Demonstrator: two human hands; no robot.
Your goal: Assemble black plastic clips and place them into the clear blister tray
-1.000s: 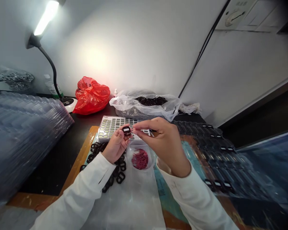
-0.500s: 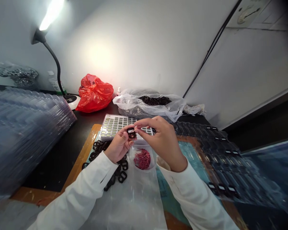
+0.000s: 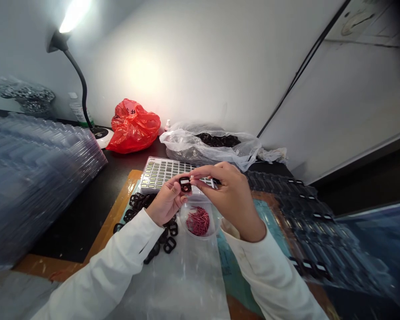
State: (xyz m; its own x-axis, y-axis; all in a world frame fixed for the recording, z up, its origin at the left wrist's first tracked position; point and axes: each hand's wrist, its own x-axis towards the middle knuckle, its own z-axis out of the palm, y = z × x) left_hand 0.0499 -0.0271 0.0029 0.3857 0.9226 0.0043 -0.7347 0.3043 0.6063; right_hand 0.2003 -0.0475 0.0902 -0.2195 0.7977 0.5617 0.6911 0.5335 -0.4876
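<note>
My left hand [image 3: 168, 201] pinches a small black part [image 3: 185, 184] with a pale rectangular window. The thumb and forefinger of my right hand [image 3: 231, 191] are pinched together at the right edge of that part; a tiny pale thing shows at the tips, too small to name. Below my hands stands a clear round tub [image 3: 183, 229] holding thin red pieces [image 3: 198, 221]. Several loose black parts [image 3: 170, 245] lie left of the tub and partly behind my left hand. A white tray of small rectangular pieces [image 3: 163, 171] sits behind my hands.
Clear plastic trays are stacked [image 3: 46, 178] at the left. More trays [image 3: 323, 231], some holding black parts, spread at the right. Along the wall are a lamp [image 3: 83, 89], a red bag [image 3: 135, 129] and a clear bag of black pieces [image 3: 218, 140].
The view has shifted slightly. My right fingertips have stayed at the black part, whose pale window now shows more fully.
</note>
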